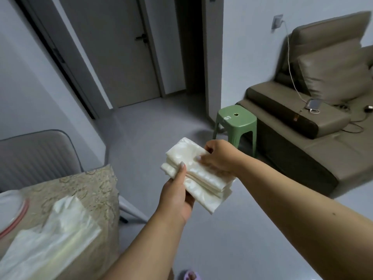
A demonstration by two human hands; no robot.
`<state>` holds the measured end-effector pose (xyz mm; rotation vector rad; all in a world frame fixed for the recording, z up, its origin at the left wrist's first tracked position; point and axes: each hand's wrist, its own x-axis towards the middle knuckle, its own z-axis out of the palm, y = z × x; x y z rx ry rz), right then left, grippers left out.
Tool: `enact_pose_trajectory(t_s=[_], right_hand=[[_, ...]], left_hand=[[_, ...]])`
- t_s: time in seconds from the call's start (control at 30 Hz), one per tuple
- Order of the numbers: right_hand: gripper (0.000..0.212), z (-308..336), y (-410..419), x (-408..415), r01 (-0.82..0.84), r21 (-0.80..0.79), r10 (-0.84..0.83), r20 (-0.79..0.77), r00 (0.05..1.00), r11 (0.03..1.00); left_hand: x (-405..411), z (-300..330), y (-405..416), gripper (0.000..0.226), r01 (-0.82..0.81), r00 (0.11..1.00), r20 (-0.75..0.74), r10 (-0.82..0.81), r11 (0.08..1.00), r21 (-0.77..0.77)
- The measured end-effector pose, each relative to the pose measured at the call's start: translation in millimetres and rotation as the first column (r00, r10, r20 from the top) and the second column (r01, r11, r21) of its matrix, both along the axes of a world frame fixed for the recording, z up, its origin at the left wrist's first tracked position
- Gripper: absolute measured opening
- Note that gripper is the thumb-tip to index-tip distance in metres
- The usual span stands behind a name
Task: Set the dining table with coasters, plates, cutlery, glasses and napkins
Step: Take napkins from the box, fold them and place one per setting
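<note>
From the head view I see both hands grasping a folded stack of cream napkins (198, 174) in mid-air above the floor, right of the bench (88, 186): my left hand (177, 197) supports it with thumb on top, my right hand (219, 156) pinches its upper layer. A clear plastic bag (50, 241) and a red-rimmed plate (12, 209) lie on the bench.

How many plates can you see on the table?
1. A white plate with a red rim sits at the left edge of the table, cut off by the picture. Others may lie out of view.
</note>
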<state>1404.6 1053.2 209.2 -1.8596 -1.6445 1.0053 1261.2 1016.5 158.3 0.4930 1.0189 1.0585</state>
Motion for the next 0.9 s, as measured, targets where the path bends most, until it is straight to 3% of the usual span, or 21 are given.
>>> enact_pose_trajectory(t_s=[0.33, 0.63, 0.9], right_hand=[[0.023, 6.1, 185.4, -71.2, -0.105, -0.042, 0.109, 0.1, 0.989, 0.994], [0.026, 2.1, 332.1, -130.2, -0.231, -0.113, 0.237, 0.041, 0.971, 0.966], [0.02, -3.4, 486.1, -170.0, -0.403, -0.077, 0.405, 0.018, 0.914, 0.912]], left_hand=[[-67.3, -3.8, 186.2, 0.034, -0.098, 0.995, -0.028, 0.097, 0.995, -0.025], [-123.8, -6.4, 319.2, 0.037, -0.2, 0.979, -0.036, 0.199, 0.979, -0.049], [-154.8, -9.9, 454.1, 0.045, -0.365, 0.931, -0.009, 0.365, 0.93, -0.027]])
